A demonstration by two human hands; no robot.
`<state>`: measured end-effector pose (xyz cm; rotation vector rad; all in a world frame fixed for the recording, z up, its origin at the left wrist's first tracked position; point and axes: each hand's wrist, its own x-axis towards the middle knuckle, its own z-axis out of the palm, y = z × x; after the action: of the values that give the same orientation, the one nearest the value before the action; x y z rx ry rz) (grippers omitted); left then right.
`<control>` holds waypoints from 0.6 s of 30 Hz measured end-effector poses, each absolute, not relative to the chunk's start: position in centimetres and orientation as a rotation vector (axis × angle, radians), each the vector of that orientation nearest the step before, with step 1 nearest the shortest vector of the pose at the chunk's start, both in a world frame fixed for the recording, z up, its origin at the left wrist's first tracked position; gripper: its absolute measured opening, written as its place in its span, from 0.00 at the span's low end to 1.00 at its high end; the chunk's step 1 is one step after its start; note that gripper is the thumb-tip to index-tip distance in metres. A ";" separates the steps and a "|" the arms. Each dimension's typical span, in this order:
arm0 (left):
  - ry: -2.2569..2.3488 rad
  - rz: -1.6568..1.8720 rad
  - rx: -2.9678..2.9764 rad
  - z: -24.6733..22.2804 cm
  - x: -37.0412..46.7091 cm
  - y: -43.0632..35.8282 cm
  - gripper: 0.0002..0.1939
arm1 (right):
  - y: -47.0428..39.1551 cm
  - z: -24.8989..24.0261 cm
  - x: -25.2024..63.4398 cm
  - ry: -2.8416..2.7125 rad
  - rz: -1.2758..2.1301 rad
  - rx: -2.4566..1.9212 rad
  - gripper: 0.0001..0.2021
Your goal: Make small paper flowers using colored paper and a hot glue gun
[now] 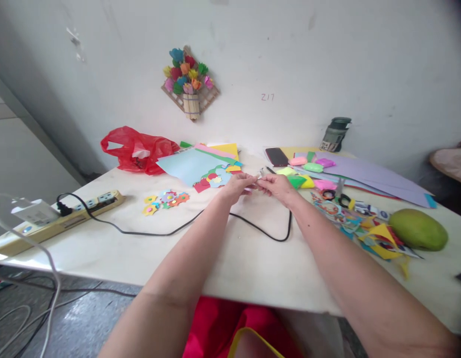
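Both hands meet above the middle of the white table [230,258]. My left hand [241,185] is closed in a pinch, its fingertips against a small whitish, shiny thing [260,173]. From the other side my right hand [278,189] pinches the same thing; it is too small and too covered to name. Coloured paper cut-outs [215,178] lie just beyond my left hand. Near my right hand are packets of coloured clay-like material [297,181]. A black cord [269,236] loops across the table beneath my forearms.
At left sits a power strip [66,219] with plugs, beside paper flowers [167,201]. A red plastic bag [139,151] and coloured sheets [193,164] lie behind. Rightward are a phone [277,157], a bottle [335,135], scissors [337,195], paper scraps [381,238] and a green mango [419,229].
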<state>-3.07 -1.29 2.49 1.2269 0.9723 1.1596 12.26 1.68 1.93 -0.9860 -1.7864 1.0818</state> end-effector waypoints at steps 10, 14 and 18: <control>0.819 1.226 1.334 1.3 -3.9 -1.1 0.14 | 1.7 2.4 12.1 -1.921 1.003 -0.998 0.12; 0.763 1.263 1.382 1.2 -3.8 -0.8 0.13 | 1.8 2.6 12.4 -1.908 0.923 -1.079 0.13; 0.663 1.258 1.395 1.6 -3.6 -0.8 0.10 | 2.1 3.0 12.7 -1.899 0.872 -1.111 0.17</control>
<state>-3.64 -0.85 1.56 1.3945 0.6635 1.2583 12.70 2.11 3.03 -1.1113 -1.8994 0.8721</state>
